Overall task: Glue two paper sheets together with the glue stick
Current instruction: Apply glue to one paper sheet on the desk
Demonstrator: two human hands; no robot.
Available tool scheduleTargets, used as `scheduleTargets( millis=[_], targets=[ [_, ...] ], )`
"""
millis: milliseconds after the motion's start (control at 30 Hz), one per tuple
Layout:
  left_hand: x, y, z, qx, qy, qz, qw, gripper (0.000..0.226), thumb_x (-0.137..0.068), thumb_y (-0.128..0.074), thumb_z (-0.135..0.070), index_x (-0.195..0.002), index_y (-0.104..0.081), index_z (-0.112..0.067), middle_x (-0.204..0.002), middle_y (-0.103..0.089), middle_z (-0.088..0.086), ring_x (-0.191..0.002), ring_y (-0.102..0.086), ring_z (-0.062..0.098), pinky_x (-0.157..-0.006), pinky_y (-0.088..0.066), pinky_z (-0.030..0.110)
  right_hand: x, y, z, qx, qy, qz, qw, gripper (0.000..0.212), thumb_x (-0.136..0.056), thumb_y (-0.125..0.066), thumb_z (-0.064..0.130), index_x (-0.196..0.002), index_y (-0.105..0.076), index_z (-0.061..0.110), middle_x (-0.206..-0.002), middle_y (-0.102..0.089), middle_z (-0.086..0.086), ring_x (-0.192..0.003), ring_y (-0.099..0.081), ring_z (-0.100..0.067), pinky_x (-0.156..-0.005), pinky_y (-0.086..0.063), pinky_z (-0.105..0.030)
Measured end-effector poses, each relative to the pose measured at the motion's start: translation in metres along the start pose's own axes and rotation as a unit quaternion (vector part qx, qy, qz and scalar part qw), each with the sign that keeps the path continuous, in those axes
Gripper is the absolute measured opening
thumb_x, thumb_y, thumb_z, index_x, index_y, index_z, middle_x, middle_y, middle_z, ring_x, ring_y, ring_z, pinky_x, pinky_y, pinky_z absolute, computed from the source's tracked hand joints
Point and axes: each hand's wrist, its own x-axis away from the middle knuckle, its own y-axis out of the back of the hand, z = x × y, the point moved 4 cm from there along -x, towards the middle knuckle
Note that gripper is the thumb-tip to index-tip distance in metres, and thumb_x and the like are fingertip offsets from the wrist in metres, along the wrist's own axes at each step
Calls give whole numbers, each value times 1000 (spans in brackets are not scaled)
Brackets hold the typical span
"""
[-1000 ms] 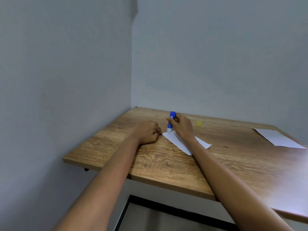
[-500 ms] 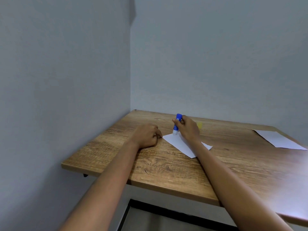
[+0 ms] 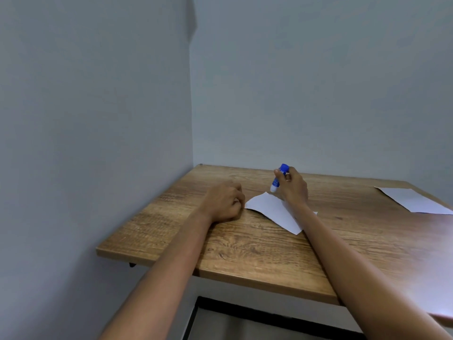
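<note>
Glue stick held over paper on a wooden table

Forearms reach in from the bottom edge, both cut off by the frame, and cross the near edge of the wooden table point(image 3: 245, 251). Under that edge a dark bracket peeks out at the left and a black-framed opening shows below.

Farther in, the left hand point(image 3: 224, 201) rests on the wood as a loose fist, knuckles up, its fingertips at the left corner of a small white sheet of paper point(image 3: 272, 209); whether they press on the corner cannot be told. The right forearm lies across the right part of this sheet and hides it, with only a sliver showing beyond the arm.

Just past the sheet's far corner, the right hand point(image 3: 293, 186) grips a blue glue stick point(image 3: 279, 177), tilted, white end pointing down near the paper; contact with the paper cannot be made out. The fingers hide its middle.

Well apart to the right lies a second sheet of paper point(image 3: 411, 200), partly washed out by glare. Grey walls point(image 3: 318, 82) meet in a corner behind the table.
</note>
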Motion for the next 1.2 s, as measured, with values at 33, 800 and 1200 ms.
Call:
scheduleTargets(
  millis=[33, 800, 1200],
  targets=[
    [0, 1, -4, 23, -1, -2, 1000, 38, -70, -37, -21, -77, -74, -15, -96, -66, -3, -92, -55, 16, -70, -41, 28, 0, -1, 1, -16, 2, 7, 1000, 26, -94, -50, 40, -89, -52, 15, -70, -50, 5, -69, -48, -14, -58, -32, -28],
    [-26, -29, 33, 132, 140, 132, 972, 37, -83, -58, -53, -118, -58, -42, -151, -29, 2, -142, -22, 18, -115, -15, 54, -17, -32, 19, -64, 71, 51, 994, 28, -91, -57, 38, -83, -54, 11, -66, -48, 4, -57, -42, -6, -59, -34, -25],
    [-27, -28, 22, 111, 146, 83, 980, 35, -79, -62, -53, -110, -63, -37, -150, -32, 1, -140, -25, 18, -115, -12, 50, -9, -40, 19, 38, 68, 67, 995, 36, -83, -63, 49, -91, -62, 14, -69, -57, 6, -69, -53, -14, -61, -38, -27]
  ],
)
